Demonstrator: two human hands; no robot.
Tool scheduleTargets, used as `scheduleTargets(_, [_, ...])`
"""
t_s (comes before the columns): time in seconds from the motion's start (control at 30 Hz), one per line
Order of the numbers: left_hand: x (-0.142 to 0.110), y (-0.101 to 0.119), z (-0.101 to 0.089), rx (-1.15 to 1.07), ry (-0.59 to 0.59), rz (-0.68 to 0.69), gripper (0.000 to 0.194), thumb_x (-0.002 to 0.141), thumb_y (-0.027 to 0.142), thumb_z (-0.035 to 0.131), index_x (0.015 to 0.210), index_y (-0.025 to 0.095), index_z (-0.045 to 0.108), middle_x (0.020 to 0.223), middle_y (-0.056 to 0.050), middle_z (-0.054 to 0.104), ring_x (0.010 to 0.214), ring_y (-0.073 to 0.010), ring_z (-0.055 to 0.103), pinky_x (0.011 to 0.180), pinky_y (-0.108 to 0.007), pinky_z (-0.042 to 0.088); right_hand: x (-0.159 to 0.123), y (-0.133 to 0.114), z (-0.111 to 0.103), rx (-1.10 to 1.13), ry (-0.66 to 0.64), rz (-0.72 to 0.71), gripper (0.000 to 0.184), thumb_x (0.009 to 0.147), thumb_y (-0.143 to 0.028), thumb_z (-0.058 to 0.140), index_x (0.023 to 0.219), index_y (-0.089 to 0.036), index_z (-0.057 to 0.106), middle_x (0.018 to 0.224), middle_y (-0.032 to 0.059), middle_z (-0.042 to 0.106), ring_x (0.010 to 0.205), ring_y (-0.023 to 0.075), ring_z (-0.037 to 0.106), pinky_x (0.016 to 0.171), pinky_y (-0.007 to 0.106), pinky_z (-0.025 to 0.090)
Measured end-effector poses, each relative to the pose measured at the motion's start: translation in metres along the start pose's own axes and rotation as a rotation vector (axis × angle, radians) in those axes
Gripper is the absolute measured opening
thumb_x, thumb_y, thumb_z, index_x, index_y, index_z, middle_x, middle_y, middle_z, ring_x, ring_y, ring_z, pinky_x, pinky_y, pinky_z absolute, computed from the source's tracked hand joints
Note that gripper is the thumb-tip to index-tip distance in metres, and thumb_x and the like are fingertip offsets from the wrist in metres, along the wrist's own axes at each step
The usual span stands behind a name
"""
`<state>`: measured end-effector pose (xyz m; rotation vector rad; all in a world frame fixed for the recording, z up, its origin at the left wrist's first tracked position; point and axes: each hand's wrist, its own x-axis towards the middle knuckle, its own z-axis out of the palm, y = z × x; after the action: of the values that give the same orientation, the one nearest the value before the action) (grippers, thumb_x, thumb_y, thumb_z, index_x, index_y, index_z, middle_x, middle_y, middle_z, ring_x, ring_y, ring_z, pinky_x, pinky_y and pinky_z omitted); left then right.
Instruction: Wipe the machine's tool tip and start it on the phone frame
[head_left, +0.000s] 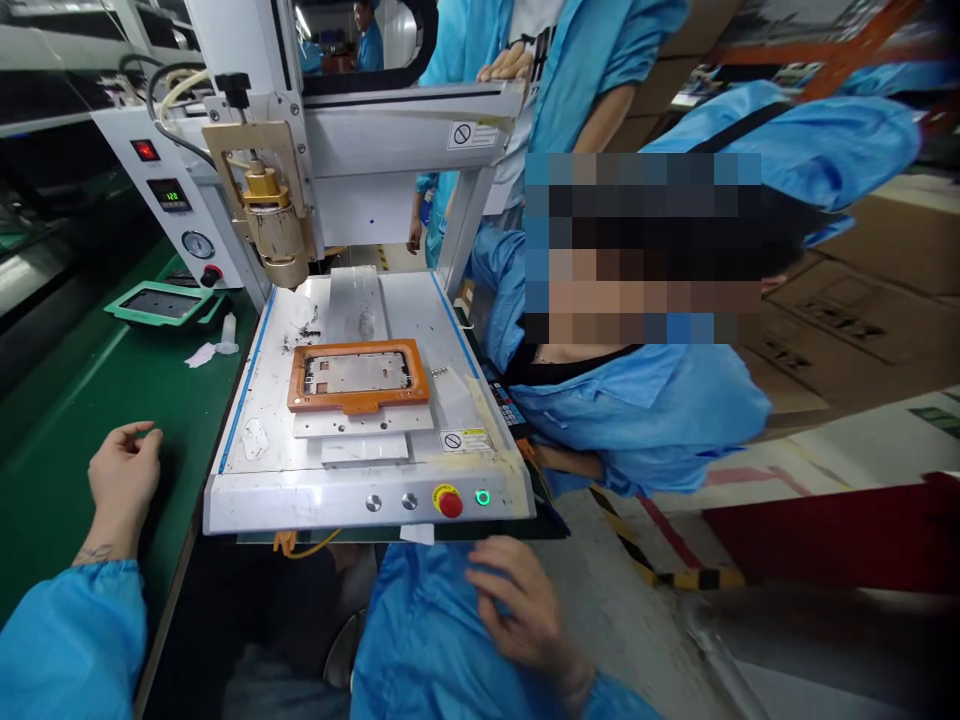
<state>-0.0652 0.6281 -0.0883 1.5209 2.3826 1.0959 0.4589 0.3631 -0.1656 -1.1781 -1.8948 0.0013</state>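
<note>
Green matting covers the tabletop (67, 400) of a factory line, with cardboard boxes (862, 300) stacked at the far right and people in blue smocks crowded close.

Biggest on it is a white dispensing machine (360, 200), its gantry carrying a brass-coloured nozzle head (274, 230) over a flat white bed (285, 420). A co-worker (637, 400) leans in from the right, beside the bed's right edge; another person stands behind the gantry with a hand (506, 65) resting on the crossbar.

On the bed lies an orange fixture (358, 377) holding a grey phone frame (360, 372), its long axis running left to right across the bed. It sits ahead of both hands, beyond the front panel with its red stop button (450, 503) and lit green button (483, 497).

Further left on the matting are a green tray (161, 305) and a small white tube (227, 335).

The left hand (124, 480) rests on the tabletop just left of the machine's front corner, fingers loosely curled and holding nothing. The right hand (525, 610) lies flat on the blue smock (427, 640) over the lap, below the front panel, also holding nothing. The two are well apart. Both lie at much the same remove from the fixture, which is up and to the right of the left hand and up and to the left of the right hand.
</note>
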Motion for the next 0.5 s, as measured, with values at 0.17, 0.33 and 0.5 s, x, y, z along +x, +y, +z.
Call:
scheduleTargets(0.17, [-0.001, 0.001, -0.001, -0.036, 0.017, -0.009, 0.04, 0.088, 0.046, 0.066, 0.119, 0.022, 0.072, 0.081, -0.001, 0.068, 0.067, -0.0173, 0.06, 0.06, -0.029, 0.041, 0.025, 0.032, -0.028, -0.338, 0.109, 0.117, 0.034, 0.093, -0.018, 0.063, 0.127, -0.016, 0.061, 0.132, 0.0173, 0.058, 0.128, 0.0319, 0.055, 0.109, 0.061, 0.049])
scheduleTargets(0.33, [-0.002, 0.0, -0.001, -0.053, 0.009, -0.008, 0.036, 0.087, 0.047, 0.066, 0.115, 0.026, 0.072, 0.08, 0.001, 0.068, 0.065, -0.0176, 0.06, 0.058, -0.029, 0.042, 0.033, 0.037, -0.026, -0.384, 0.071, 0.135, 0.037, 0.098, -0.028, 0.06, 0.133, -0.015, 0.059, 0.135, 0.0169, 0.059, 0.128, 0.0328, 0.055, 0.112, 0.06, 0.048])
scheduleTargets(0.5, [-0.003, 0.0, -0.001, -0.057, 0.001, -0.016, 0.038, 0.087, 0.05, 0.065, 0.115, 0.026, 0.072, 0.08, 0.0, 0.068, 0.064, -0.0182, 0.06, 0.055, -0.029, 0.041, 0.028, 0.034, -0.019, -0.389, 0.082, 0.166, 0.041, 0.1, -0.032, 0.057, 0.138, -0.017, 0.057, 0.139, 0.0164, 0.056, 0.132, 0.0341, 0.051, 0.111, 0.059, 0.048])
